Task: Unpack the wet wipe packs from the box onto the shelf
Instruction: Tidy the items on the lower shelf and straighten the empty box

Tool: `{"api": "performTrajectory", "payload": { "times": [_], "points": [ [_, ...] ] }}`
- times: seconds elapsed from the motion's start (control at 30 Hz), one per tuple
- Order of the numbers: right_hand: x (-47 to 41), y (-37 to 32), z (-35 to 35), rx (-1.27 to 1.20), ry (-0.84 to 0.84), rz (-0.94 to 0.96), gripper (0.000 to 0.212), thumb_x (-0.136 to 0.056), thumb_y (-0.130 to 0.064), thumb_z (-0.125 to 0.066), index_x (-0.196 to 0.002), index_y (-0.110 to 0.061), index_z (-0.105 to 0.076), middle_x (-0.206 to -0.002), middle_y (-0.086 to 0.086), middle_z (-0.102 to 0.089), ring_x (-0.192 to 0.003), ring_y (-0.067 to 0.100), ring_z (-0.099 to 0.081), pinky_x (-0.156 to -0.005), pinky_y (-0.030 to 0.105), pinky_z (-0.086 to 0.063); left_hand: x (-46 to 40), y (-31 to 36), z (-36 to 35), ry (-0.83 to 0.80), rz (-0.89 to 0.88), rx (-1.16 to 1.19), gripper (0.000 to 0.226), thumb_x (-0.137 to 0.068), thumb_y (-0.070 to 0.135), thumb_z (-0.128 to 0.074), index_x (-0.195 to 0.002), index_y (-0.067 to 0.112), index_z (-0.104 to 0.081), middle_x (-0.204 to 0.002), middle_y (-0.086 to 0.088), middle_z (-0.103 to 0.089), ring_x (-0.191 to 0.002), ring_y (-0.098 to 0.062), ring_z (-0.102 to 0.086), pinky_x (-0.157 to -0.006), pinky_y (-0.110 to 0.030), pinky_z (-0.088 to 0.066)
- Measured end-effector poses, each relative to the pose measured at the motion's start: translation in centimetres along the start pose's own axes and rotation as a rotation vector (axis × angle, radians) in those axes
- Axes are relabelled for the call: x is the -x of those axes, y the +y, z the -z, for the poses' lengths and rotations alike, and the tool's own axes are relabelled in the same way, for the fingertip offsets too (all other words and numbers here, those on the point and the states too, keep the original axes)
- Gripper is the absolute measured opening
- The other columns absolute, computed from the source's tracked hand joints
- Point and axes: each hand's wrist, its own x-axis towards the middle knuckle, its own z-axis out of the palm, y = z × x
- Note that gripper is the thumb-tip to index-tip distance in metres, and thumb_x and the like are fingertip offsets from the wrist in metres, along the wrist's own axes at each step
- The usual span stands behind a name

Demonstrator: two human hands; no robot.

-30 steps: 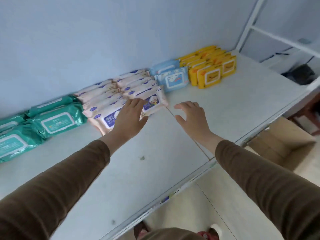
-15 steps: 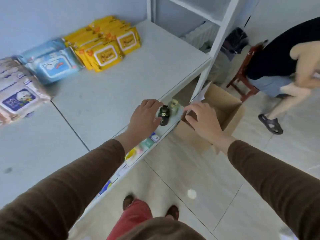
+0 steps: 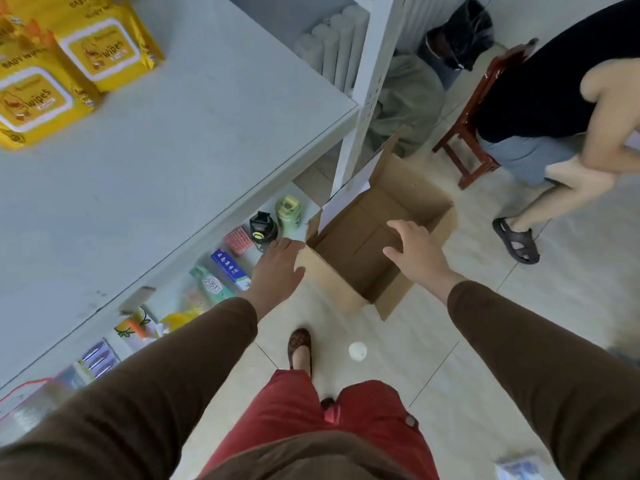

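An open cardboard box (image 3: 363, 271) stands on the tiled floor beside the shelf, and no packs show inside it. My left hand (image 3: 277, 268) rests against the box's near-left corner, fingers loosely spread, holding nothing. Over the box's opening hovers my right hand (image 3: 414, 252), fingers apart and empty. Yellow wet wipe packs (image 3: 65, 71) lie at the far left of the grey shelf top (image 3: 180, 140).
A lower shelf holds small goods: bottles (image 3: 273, 220), boxed tubes (image 3: 230, 271). A white shelf post (image 3: 363, 98) rises just behind the box. Another person (image 3: 554, 109) stands at right by a red wooden stool (image 3: 471, 133). A small white ball (image 3: 357, 350) lies on the floor.
My view swung from the shelf down to the floor. Both hands left the shelf and came down to the box: left hand to its corner, right hand over the opening.
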Motion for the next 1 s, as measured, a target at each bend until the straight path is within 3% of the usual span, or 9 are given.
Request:
{"api": "performTrajectory", "payload": {
  "times": [0.23, 0.33, 0.47, 0.6, 0.83, 1.0],
  "points": [
    [-8.4, 8.4, 1.7, 0.039, -0.126, 0.047, 0.057, -0.093, -0.037, -0.060, -0.144, -0.026, -0.039, -0.141, 0.001, -0.049, -0.128, 0.026, -0.044, -0.101, 0.045, -0.046, -5.6, 3.2, -5.2, -0.071, 0.199, -0.024, 0.045, -0.091, 0.024, -0.061, -0.133, 0.016, -0.051, -0.130, -0.007, -0.054, -0.120, -0.028, -0.048, -0.097, -0.043, -0.045],
    [-13.0, 12.4, 2.2, 0.062, -0.214, 0.103, 0.059, -0.094, -0.038, -0.058, -0.146, -0.025, -0.035, -0.147, 0.001, -0.044, -0.133, 0.026, -0.041, -0.104, 0.046, -0.043, -7.2, 4.9, -7.9, -0.061, 0.356, -0.009, 0.045, -0.092, 0.025, -0.059, -0.135, 0.017, -0.050, -0.132, -0.006, -0.053, -0.123, -0.027, -0.046, -0.100, -0.043, -0.043],
    [-19.5, 17.9, 2.3, 0.070, -0.344, 0.121, 0.061, -0.097, -0.041, -0.054, -0.150, -0.026, -0.030, -0.150, 0.002, -0.042, -0.130, 0.026, -0.048, -0.098, 0.044, -0.048, -8.3, 7.5, -12.8, -0.010, 0.602, 0.072, 0.045, -0.092, 0.027, -0.061, -0.136, 0.019, -0.051, -0.137, -0.007, -0.052, -0.127, -0.028, -0.046, -0.103, -0.043, -0.042],
    [-25.9, 22.5, 2.2, 0.106, -0.355, 0.147, 0.063, -0.096, -0.039, -0.056, -0.152, -0.019, -0.031, -0.152, 0.006, -0.040, -0.137, 0.028, -0.041, -0.109, 0.046, -0.040, -9.0, 9.7, -18.1, 0.013, 0.757, 0.147, 0.049, -0.092, 0.029, -0.063, -0.138, 0.019, -0.048, -0.141, -0.007, -0.050, -0.128, -0.028, -0.048, -0.102, -0.044, -0.044],
    [-36.2, 28.1, -1.4, 0.085, -0.359, 0.113, 0.062, -0.095, -0.036, -0.060, -0.149, -0.021, -0.035, -0.149, 0.010, -0.044, -0.134, 0.031, -0.046, -0.105, 0.042, -0.042, -11.6, 9.2, -26.0, 0.057, 0.995, 0.255, 0.065, -0.091, 0.034, -0.065, -0.146, 0.017, -0.034, -0.143, -0.012, -0.048, -0.128, -0.034, -0.050, -0.103, -0.048, -0.045],
    [-41.8, 30.9, -5.5, 0.083, -0.372, 0.050, 0.077, -0.094, -0.035, -0.061, -0.157, -0.018, -0.020, -0.160, 0.007, -0.031, -0.144, 0.030, -0.035, -0.114, 0.043, -0.033, -13.9, 7.3, -30.8, 0.096, 1.162, 0.365, 0.074, -0.093, 0.036, -0.061, -0.152, 0.013, -0.023, -0.151, -0.016, -0.039, -0.136, -0.037, -0.040, -0.109, -0.051, -0.037]
  ]
}}
